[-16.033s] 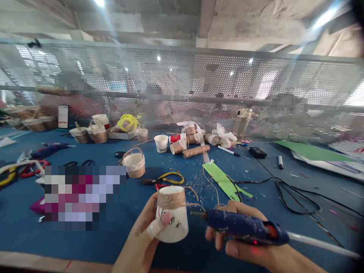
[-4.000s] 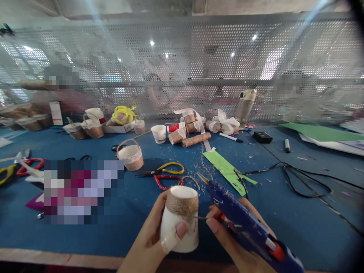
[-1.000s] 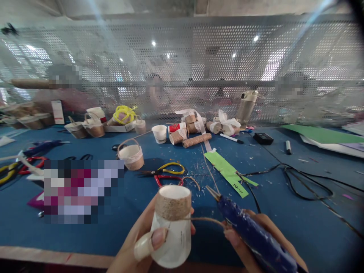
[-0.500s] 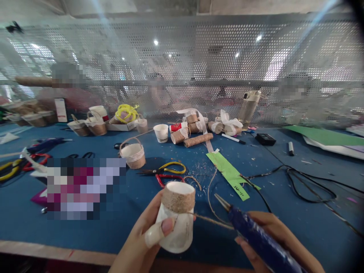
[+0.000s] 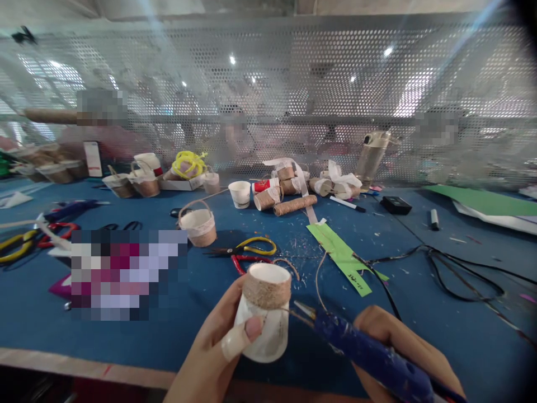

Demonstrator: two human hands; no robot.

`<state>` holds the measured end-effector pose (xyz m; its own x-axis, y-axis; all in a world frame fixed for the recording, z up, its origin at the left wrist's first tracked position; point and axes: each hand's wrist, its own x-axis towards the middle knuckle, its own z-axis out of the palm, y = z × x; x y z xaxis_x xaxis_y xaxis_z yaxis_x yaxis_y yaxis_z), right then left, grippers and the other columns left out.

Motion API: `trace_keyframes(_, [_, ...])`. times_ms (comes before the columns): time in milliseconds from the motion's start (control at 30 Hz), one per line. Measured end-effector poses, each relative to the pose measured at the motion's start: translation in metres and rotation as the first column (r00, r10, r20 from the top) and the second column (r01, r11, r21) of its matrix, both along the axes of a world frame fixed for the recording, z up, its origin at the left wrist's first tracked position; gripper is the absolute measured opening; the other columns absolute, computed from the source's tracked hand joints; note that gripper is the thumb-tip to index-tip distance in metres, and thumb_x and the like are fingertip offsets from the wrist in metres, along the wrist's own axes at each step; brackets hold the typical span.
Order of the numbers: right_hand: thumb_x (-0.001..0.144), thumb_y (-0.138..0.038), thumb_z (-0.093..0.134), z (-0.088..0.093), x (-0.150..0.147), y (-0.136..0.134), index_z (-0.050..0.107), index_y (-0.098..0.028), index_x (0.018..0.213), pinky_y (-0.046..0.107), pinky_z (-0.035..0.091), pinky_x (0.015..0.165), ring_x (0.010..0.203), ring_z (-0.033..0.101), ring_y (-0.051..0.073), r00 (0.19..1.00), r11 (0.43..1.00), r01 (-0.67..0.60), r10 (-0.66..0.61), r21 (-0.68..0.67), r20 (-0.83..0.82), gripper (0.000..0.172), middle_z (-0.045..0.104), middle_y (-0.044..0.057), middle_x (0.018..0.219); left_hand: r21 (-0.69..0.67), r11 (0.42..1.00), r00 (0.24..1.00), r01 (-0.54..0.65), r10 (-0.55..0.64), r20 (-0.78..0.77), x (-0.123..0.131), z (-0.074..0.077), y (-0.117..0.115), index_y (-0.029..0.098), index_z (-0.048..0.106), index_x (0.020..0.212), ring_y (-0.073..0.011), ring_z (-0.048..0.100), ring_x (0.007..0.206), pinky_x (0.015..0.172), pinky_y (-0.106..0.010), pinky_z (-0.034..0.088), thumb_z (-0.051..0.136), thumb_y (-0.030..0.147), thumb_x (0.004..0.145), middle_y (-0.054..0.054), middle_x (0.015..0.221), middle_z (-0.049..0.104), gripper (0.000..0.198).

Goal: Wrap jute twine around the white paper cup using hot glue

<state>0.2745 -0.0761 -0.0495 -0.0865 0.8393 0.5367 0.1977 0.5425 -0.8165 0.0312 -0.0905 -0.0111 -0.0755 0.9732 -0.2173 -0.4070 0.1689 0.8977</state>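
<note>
My left hand [image 5: 213,347] is wrapped around a white paper cup [image 5: 272,333], its thumb, with a pale wrap on it, pressed to the cup's side. Brown twine [image 5: 267,294] is wound in a band around the cup's upper part, below the rim. From that band a loose strand [image 5: 319,274] runs right, toward the other hand. My right hand [image 5: 403,347] grips a blue glue gun [image 5: 356,341], its metal tip just right of the cup. Whether the right fingers also hold the strand is hidden.
Yellow-handled scissors [image 5: 255,246] and a red-handled tool [image 5: 241,264] lie behind the cup. A twine-covered basket [image 5: 201,226] stands left of them. Green paper strips [image 5: 339,257] and a black cable [image 5: 453,282] lie to the right. Several cups and twine-covered pieces stand along the perforated screen [image 5: 260,73].
The glue gun has moved left, so its tip is closer to the cup and the twine band. My left hand still holds the cup, slightly higher in view.
</note>
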Motion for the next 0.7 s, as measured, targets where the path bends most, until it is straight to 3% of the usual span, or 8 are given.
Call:
trace_keyframes(100, [0.100,-0.016,0.057,0.002,-0.003,0.004,0.049,-0.025,0.076,0.026,0.044,0.055,0.060,0.056,0.016,0.998,0.995,-0.063,0.063,0.074,0.004,0.027,0.050,-0.001,0.067,0.016,1.000,1.000,-0.009,0.009,0.010,0.004,0.005,0.000,0.031,0.084,0.119,-0.0365,0.069,0.125,0.099,-0.036,0.055,0.094,0.049,0.071,-0.005,0.120,0.084,0.052])
trace_keyframes(233, [0.099,-0.016,0.057,-0.004,-0.018,0.004,0.046,-0.025,0.076,0.030,0.041,0.059,0.065,0.056,0.018,0.999,0.993,0.029,-0.026,0.117,-0.025,0.027,0.047,-0.001,0.070,0.052,0.999,0.999,-0.012,0.010,0.040,0.003,0.005,0.004,0.025,0.083,0.122,-0.0396,0.074,0.118,0.101,-0.042,0.056,0.094,0.047,0.071,-0.010,0.119,0.084,0.057])
trace_keyframes(367, [0.094,-0.021,0.058,-0.012,-0.022,0.001,0.042,-0.025,0.078,0.030,0.036,0.058,0.062,0.049,0.015,0.999,0.994,0.029,-0.026,0.104,-0.025,0.023,0.044,-0.002,0.071,0.083,0.995,0.996,0.052,-0.058,0.062,-0.002,0.000,0.008,0.020,0.082,0.123,-0.0396,0.076,0.112,0.095,-0.043,0.059,0.096,0.051,0.069,-0.015,0.118,0.083,0.065])
trace_keyframes(533, [0.089,-0.017,0.059,-0.011,-0.012,-0.001,0.041,-0.024,0.077,0.028,0.032,0.057,0.061,0.042,0.013,0.999,0.999,-0.021,0.020,0.027,0.048,0.023,0.042,-0.004,0.071,0.094,0.995,0.999,0.037,-0.040,0.029,-0.001,-0.001,0.007,0.026,0.085,0.119,-0.0374,0.075,0.115,0.098,-0.041,0.058,0.095,0.051,0.071,-0.011,0.120,0.084,0.055])
trace_keyframes(700, [0.087,-0.015,0.059,-0.011,-0.009,-0.001,0.038,-0.024,0.076,0.028,0.031,0.057,0.062,0.041,0.013,0.997,0.999,-0.014,0.011,0.037,0.073,0.025,0.040,-0.004,0.072,0.060,0.998,1.000,0.019,-0.019,-0.015,0.002,0.002,0.006,0.026,0.084,0.123,-0.0402,0.075,0.119,0.101,-0.043,0.057,0.095,0.056,0.067,-0.012,0.122,0.085,0.065])
